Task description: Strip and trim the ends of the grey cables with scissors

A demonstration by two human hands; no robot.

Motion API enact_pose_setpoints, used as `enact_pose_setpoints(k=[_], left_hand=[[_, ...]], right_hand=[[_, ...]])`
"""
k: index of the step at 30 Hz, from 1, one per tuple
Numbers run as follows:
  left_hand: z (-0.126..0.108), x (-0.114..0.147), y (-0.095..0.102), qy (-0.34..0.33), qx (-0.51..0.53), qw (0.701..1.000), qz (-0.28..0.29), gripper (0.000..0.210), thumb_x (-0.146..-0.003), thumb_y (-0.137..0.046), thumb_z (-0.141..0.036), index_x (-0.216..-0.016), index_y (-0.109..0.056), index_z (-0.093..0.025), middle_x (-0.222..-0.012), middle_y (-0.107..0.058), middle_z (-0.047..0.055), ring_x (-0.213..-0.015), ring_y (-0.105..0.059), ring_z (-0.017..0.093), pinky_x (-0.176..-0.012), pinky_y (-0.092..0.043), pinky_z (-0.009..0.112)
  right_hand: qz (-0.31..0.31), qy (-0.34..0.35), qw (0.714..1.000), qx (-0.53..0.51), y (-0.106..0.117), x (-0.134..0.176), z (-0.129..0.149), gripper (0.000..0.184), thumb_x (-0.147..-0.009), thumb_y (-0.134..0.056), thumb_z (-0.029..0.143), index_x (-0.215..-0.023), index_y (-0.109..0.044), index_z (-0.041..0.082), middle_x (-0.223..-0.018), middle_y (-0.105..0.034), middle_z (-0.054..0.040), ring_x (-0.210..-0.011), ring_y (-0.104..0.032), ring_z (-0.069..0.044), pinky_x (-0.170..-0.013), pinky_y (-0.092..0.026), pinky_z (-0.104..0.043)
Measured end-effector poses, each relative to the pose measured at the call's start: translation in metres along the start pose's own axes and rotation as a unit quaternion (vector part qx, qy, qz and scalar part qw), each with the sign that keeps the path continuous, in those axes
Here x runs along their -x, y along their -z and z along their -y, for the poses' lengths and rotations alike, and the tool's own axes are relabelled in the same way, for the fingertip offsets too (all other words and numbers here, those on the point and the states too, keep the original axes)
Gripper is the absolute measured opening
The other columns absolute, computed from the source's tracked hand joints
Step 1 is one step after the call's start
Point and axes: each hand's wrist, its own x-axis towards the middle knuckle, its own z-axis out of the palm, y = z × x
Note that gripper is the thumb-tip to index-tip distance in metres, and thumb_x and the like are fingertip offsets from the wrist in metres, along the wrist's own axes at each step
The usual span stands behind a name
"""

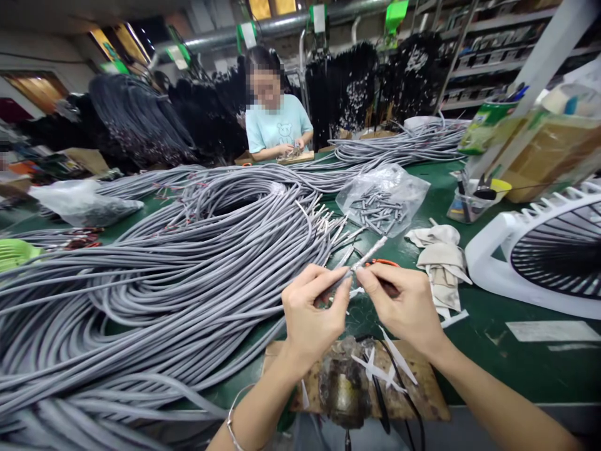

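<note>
My left hand (314, 307) is closed in a pinch on a grey cable near its end. The silvery, foil-like end of the cable (372, 252) points up and to the right. My right hand (404, 307) pinches that same end where the grey jacket stops, close to my left fingertips. An orange-handled tool (384, 262) shows just behind my right fingers; whether it lies on the table or touches the hand, I cannot tell. Below both hands a metal device (345, 382) sits on a stained wooden board (427, 391), with white plastic scraps (375, 369) beside it.
A large coil of grey cables (188, 300) spreads over the green table (488, 351) at left. Ahead lies a plastic bag (389, 194) of short grey pieces. White cloths (441, 263) and a white fan (554, 250) stand right. A co-worker (279, 122) sits across.
</note>
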Motion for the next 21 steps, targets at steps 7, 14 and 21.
enact_pose_setpoints(k=[7,14,21], left_hand=[[0.001,-0.004,0.0,0.071,0.008,0.997,0.028,0.014,-0.074,-0.06,-0.021,-0.078,-0.071,-0.013,-0.059,-0.058,0.002,-0.048,-0.048,0.009,-0.044,-0.036,0.021],[0.016,-0.016,-0.001,0.22,0.117,0.968,0.022,0.022,-0.072,-0.062,-0.03,-0.074,-0.07,-0.009,-0.063,-0.064,0.005,-0.053,-0.054,0.011,-0.049,-0.041,0.021],[0.006,-0.009,0.003,0.238,0.209,0.945,0.078,0.029,-0.077,-0.058,-0.036,-0.075,-0.068,-0.008,-0.05,-0.044,-0.003,-0.04,-0.027,0.003,-0.037,-0.022,0.018]], right_hand=[[-0.076,0.134,0.988,0.018,-0.007,0.01,0.005,0.016,-0.08,-0.054,0.014,-0.066,-0.06,0.015,-0.055,-0.057,-0.001,-0.05,-0.049,-0.01,-0.052,-0.035,-0.023],[-0.061,0.171,0.983,0.024,-0.008,0.014,0.013,0.02,-0.083,-0.049,0.017,-0.066,-0.061,0.017,-0.054,-0.057,0.0003,-0.049,-0.049,-0.009,-0.051,-0.033,-0.023],[-0.035,0.03,0.997,0.056,-0.005,0.001,-0.005,0.025,-0.085,-0.05,0.026,-0.064,-0.062,0.016,-0.052,-0.055,0.0012,-0.046,-0.043,-0.008,-0.051,-0.029,-0.023]])
